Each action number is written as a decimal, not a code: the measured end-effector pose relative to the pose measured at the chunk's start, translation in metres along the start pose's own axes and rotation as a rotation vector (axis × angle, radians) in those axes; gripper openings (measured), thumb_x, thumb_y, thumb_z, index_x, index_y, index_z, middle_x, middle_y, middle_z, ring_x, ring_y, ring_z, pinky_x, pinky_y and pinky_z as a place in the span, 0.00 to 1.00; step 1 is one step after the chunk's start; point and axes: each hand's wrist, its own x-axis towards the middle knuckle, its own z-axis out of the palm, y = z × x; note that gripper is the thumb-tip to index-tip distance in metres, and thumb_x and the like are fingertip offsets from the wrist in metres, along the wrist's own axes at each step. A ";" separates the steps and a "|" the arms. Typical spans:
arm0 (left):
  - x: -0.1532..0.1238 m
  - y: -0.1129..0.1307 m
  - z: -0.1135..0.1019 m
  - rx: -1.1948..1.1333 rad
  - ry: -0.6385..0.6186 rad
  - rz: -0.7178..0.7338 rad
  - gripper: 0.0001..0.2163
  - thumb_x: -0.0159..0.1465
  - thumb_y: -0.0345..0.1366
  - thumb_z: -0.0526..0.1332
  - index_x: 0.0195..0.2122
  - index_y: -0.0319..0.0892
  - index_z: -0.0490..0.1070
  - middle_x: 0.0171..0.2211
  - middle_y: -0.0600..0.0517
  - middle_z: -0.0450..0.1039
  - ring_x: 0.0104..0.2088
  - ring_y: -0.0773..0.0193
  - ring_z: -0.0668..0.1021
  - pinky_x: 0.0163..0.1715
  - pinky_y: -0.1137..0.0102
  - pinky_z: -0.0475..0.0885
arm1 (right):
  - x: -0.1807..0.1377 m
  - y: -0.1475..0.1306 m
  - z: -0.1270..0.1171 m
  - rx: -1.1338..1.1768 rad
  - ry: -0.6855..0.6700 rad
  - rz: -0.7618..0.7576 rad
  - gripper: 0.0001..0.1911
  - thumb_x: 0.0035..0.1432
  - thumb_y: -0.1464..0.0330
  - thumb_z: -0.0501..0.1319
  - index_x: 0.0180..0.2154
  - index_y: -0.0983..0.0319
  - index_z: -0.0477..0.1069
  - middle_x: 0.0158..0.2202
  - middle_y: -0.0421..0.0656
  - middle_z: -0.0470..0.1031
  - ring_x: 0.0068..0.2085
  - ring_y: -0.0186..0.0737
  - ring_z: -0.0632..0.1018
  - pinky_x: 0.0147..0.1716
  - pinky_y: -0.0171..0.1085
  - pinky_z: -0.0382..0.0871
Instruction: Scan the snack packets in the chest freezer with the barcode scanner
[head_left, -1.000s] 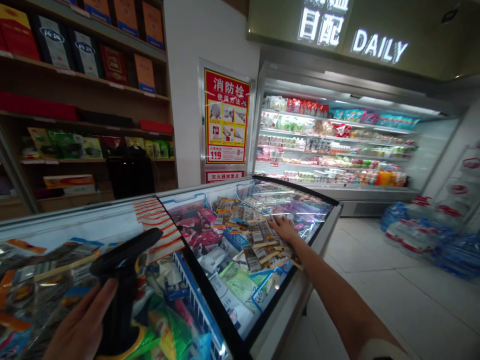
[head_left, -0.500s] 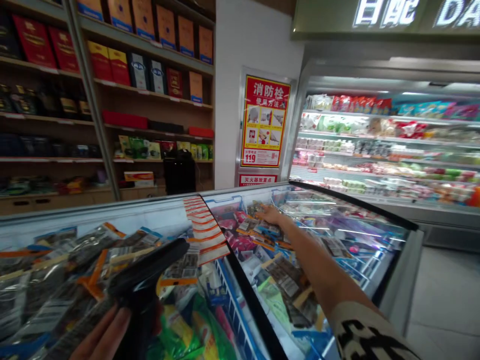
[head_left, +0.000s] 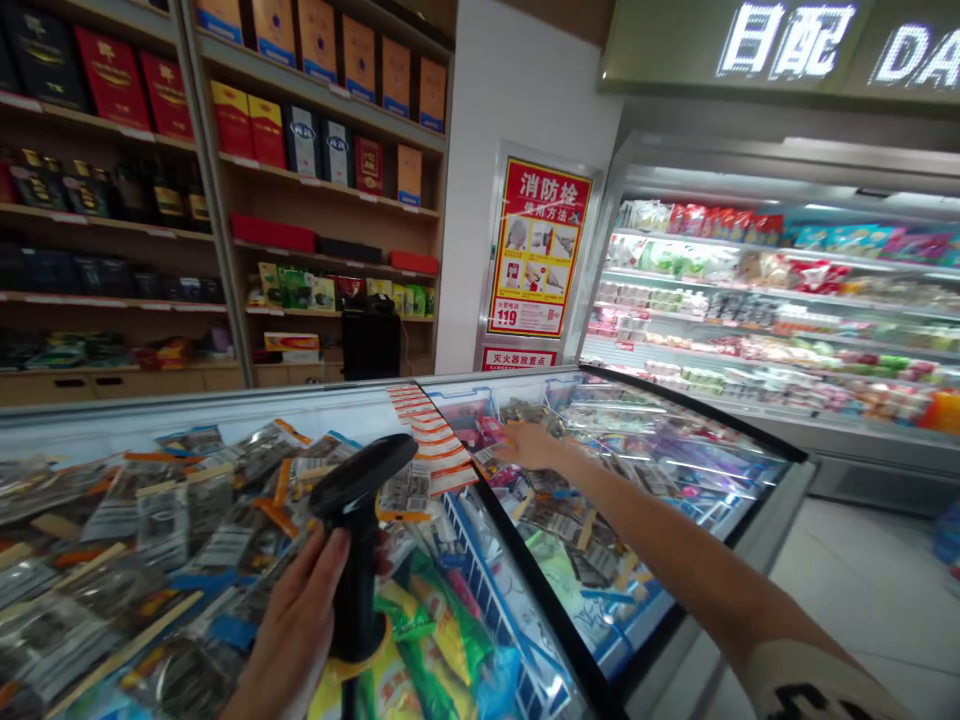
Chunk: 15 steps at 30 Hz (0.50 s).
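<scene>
A black handheld barcode scanner (head_left: 358, 545) with a yellow ring at its base is gripped upright by my left hand (head_left: 307, 605), fingers wrapped round the handle. It is over the left side of a chest freezer, above brown ice-lolly packets (head_left: 161, 520) and green-and-yellow packets (head_left: 420, 620). My right hand (head_left: 531, 446) reaches into the freezer's right side, fingers apart and pointing down-left among wrapped packets. A pink packet (head_left: 489, 430) lies right beside its fingertips. Whether the fingertips touch it is hard to see.
A black-edged sliding glass lid (head_left: 675, 430) covers the freezer's far right part. The black frame bar (head_left: 525, 570) and a blue wire basket (head_left: 480, 570) divide the two sides. Behind are wooden shelves with boxes (head_left: 322, 150) and a lit chiller (head_left: 750, 300).
My left hand has raised the scanner and moved it right, now more upright. My right hand has shifted slightly left and down over the packets. The head view has moved a little.
</scene>
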 end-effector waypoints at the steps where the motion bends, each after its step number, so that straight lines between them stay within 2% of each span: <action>1: 0.001 0.006 0.004 -0.055 -0.068 -0.007 0.21 0.38 0.54 0.63 0.29 0.46 0.72 0.26 0.53 0.76 0.29 0.58 0.77 0.22 0.70 0.71 | -0.004 -0.010 0.006 -0.019 -0.016 -0.024 0.17 0.45 0.61 0.60 0.40 0.57 0.72 0.43 0.45 0.73 0.46 0.50 0.70 0.46 0.44 0.59; 3: 0.003 0.015 0.009 -0.135 -0.173 -0.032 0.20 0.40 0.52 0.64 0.30 0.44 0.71 0.25 0.53 0.75 0.27 0.61 0.76 0.22 0.72 0.70 | -0.014 -0.024 0.017 -0.070 -0.069 -0.030 0.15 0.45 0.64 0.60 0.38 0.55 0.73 0.43 0.44 0.73 0.47 0.50 0.70 0.48 0.47 0.56; 6: 0.002 0.021 0.011 -0.192 -0.258 -0.046 0.18 0.43 0.49 0.64 0.31 0.41 0.71 0.21 0.55 0.72 0.22 0.67 0.74 0.18 0.75 0.67 | -0.032 -0.030 0.025 -0.191 -0.120 0.010 0.08 0.46 0.67 0.59 0.32 0.56 0.74 0.39 0.43 0.75 0.45 0.48 0.70 0.50 0.50 0.50; 8: 0.000 0.023 0.012 -0.206 -0.307 -0.052 0.16 0.46 0.48 0.62 0.29 0.40 0.71 0.19 0.55 0.70 0.19 0.70 0.72 0.16 0.77 0.65 | -0.045 -0.028 0.022 -0.237 -0.121 0.021 0.07 0.48 0.68 0.57 0.29 0.57 0.74 0.35 0.43 0.76 0.42 0.46 0.72 0.49 0.48 0.53; 10: -0.004 0.024 0.013 -0.229 -0.356 -0.093 0.16 0.49 0.48 0.60 0.27 0.38 0.70 0.18 0.54 0.70 0.18 0.71 0.70 0.16 0.77 0.65 | -0.057 -0.026 0.016 -0.247 -0.050 0.063 0.09 0.50 0.67 0.55 0.28 0.59 0.73 0.33 0.44 0.76 0.39 0.43 0.73 0.46 0.42 0.58; 11: -0.006 0.025 0.014 -0.245 -0.381 -0.119 0.16 0.50 0.49 0.59 0.26 0.38 0.70 0.19 0.54 0.70 0.18 0.71 0.70 0.16 0.77 0.65 | -0.063 -0.025 0.014 -0.252 0.030 0.118 0.10 0.51 0.67 0.54 0.30 0.60 0.73 0.34 0.45 0.75 0.39 0.42 0.73 0.43 0.40 0.60; 13: -0.012 0.027 0.016 -0.268 -0.437 -0.157 0.18 0.52 0.50 0.57 0.27 0.37 0.70 0.20 0.52 0.70 0.18 0.71 0.70 0.18 0.77 0.66 | -0.072 -0.028 0.014 -0.263 0.197 0.292 0.13 0.54 0.64 0.51 0.34 0.63 0.71 0.35 0.48 0.75 0.40 0.43 0.73 0.40 0.38 0.62; 15: -0.017 0.028 0.018 -0.269 -0.499 -0.149 0.19 0.52 0.50 0.57 0.27 0.36 0.70 0.21 0.52 0.71 0.18 0.71 0.70 0.19 0.77 0.66 | -0.076 -0.035 0.018 -0.262 0.254 0.451 0.18 0.56 0.60 0.48 0.36 0.64 0.70 0.36 0.51 0.74 0.40 0.45 0.74 0.38 0.39 0.63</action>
